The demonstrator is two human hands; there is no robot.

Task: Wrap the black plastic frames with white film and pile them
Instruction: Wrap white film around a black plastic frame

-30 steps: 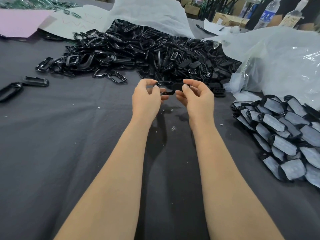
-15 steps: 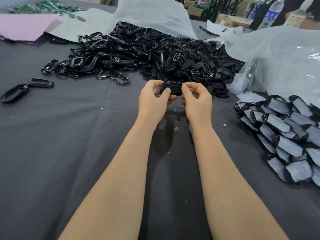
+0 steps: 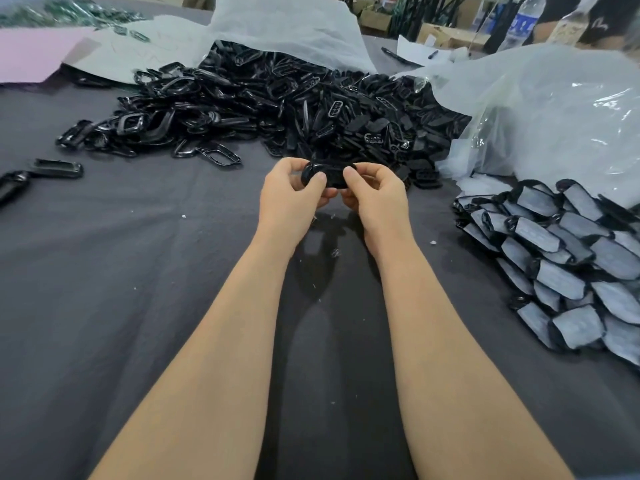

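My left hand (image 3: 291,199) and my right hand (image 3: 375,199) together hold one small black plastic frame (image 3: 330,176) above the dark cloth, thumbs on its near face and fingers curled behind it. Just beyond my hands lies a big heap of loose black frames (image 3: 277,109). At the right sits a pile of frames wrapped in white film (image 3: 568,268), laid in overlapping rows. No white film shows on the frame I hold.
A dark grey cloth (image 3: 138,306) covers the table. Clear plastic bags (image 3: 554,112) bulge at the right rear, a white bag (image 3: 291,26) behind the heap. Single frames (image 3: 55,168) lie at the left. Pink card (image 3: 31,53), boxes and bottles stand far back.
My hands have drawn closer together on the frame and turned it so its flat face points at me. The view shifted slightly; the piles did not move.
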